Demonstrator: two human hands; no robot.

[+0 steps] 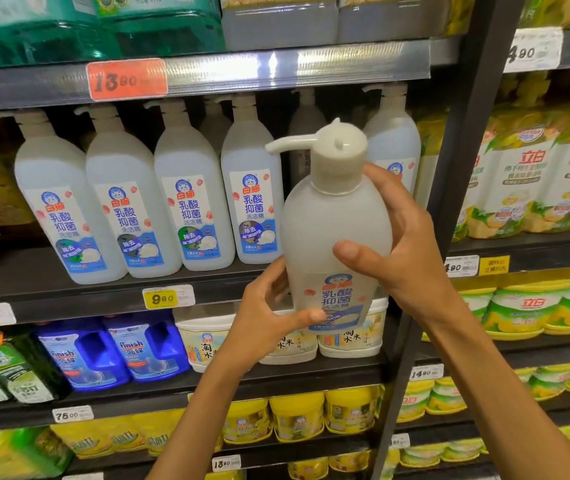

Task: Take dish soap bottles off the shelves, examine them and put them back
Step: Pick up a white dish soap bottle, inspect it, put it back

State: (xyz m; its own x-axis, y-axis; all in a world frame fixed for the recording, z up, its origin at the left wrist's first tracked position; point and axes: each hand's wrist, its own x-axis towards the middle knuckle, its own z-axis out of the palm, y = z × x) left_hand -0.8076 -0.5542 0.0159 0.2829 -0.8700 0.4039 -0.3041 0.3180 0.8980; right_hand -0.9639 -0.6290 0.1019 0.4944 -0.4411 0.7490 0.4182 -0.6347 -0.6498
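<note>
Item: pump bottle (337,230), long axis upright, gripped by left hand (269,320) at base and right hand (401,237) at shoulder; shelf gap (311,268) directly behind.

Bottle: white pump bottle (337,233), tilted top toward camera, held between both hands.
Left hand (266,320): grips its lower label end.
Right hand (404,244): wraps its shoulder.
Beyond the hands: row of matching bottles (190,199) on shelf (69,292).

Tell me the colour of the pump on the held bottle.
Off-white, cream-tinged pump on the translucent white bottle, seen in the head view.
</note>
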